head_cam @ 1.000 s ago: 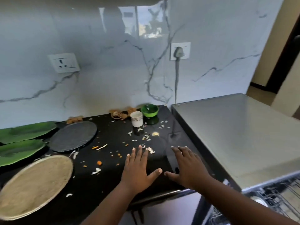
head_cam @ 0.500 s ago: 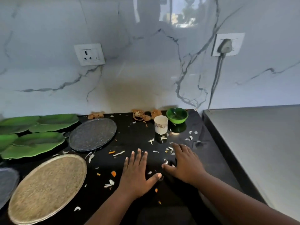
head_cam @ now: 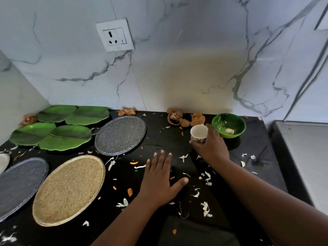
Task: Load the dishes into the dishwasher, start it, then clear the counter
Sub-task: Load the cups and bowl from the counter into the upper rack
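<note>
A small white cup (head_cam: 198, 132) with a patterned band stands at the back of the black counter (head_cam: 159, 144), and my right hand (head_cam: 212, 148) wraps its thumb and fingers around the cup's base. Just right of it sits a green bowl (head_cam: 229, 125) with a scrap inside. My left hand (head_cam: 159, 180) lies flat on the counter, fingers spread, holding nothing. To the left lie a grey speckled plate (head_cam: 120, 134), a tan round plate (head_cam: 70, 189), another grey plate (head_cam: 19, 185) and two green leaf-shaped plates (head_cam: 74, 114) (head_cam: 50, 136).
Vegetable peels and white and orange scraps litter the counter, with brown onion skins (head_cam: 179, 118) against the marble wall. A wall socket (head_cam: 115, 35) sits above. The dishwasher's steel top (head_cam: 305, 153) borders the counter on the right. A white dish edge (head_cam: 3, 161) shows at far left.
My view has swung left and down, away from the dishwasher. My right hand has lifted off the counter, reached forward and closed around the white cup. My left hand stays flat.
</note>
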A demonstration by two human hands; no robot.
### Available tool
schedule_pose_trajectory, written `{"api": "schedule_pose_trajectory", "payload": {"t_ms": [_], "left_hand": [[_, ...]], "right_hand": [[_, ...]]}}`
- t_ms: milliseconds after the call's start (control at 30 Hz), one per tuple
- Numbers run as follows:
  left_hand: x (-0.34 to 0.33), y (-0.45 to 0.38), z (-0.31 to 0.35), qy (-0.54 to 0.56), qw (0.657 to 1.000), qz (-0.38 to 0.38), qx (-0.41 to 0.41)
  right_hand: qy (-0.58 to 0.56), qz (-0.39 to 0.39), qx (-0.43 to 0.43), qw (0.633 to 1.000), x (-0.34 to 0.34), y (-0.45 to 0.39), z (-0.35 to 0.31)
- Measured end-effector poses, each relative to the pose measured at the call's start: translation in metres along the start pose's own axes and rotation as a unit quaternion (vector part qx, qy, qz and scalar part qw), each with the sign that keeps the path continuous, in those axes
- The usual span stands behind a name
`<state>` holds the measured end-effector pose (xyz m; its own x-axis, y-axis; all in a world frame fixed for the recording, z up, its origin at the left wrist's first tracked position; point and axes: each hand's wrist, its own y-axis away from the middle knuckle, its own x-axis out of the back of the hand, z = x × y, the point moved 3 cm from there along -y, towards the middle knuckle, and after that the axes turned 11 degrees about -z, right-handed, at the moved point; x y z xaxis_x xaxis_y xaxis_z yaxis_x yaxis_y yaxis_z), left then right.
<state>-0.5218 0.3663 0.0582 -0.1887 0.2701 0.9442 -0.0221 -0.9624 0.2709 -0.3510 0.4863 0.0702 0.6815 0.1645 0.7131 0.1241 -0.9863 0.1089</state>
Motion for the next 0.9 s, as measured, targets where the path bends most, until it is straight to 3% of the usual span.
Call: {"api": "schedule_pose_trajectory", "payload": {"t_ms": [167, 300, 467, 567, 633, 733, 833, 900], "left_hand": [[-0.001, 0.001, 0.002, 0.003, 1.000, -0.004, -0.001], [-0.001, 0.009, 0.007, -0.006, 0.999, -0.001, -0.032], [0.004, 0.020, 0.014, -0.025, 0.993, 0.015, -0.111], [0.005, 0.038, 0.019, -0.036, 0.984, 0.012, -0.172], [0.005, 0.054, 0.024, -0.036, 0.978, 0.006, -0.206], [0.000, 0.081, 0.031, -0.044, 0.967, -0.002, -0.251], [-0.015, 0.103, 0.045, -0.027, 0.956, -0.016, -0.291], [-0.027, 0.117, 0.061, -0.023, 0.944, -0.026, -0.327]], "right_hand": [[-0.024, 0.031, 0.034, 0.999, 0.010, 0.010, 0.001], [-0.070, 0.021, 0.011, 0.997, 0.022, 0.042, 0.001], [-0.091, 0.031, -0.021, 0.995, 0.035, 0.101, -0.004], [-0.190, 0.066, -0.051, 0.978, 0.038, 0.152, -0.005], [-0.328, 0.090, -0.080, 0.937, 0.039, 0.188, -0.006], [-0.566, 0.060, -0.124, 0.813, 0.031, 0.242, -0.001], [-0.700, 0.054, -0.134, 0.700, 0.021, 0.293, 0.016], [-0.740, 0.076, -0.126, 0.657, 0.018, 0.324, 0.030]]}}
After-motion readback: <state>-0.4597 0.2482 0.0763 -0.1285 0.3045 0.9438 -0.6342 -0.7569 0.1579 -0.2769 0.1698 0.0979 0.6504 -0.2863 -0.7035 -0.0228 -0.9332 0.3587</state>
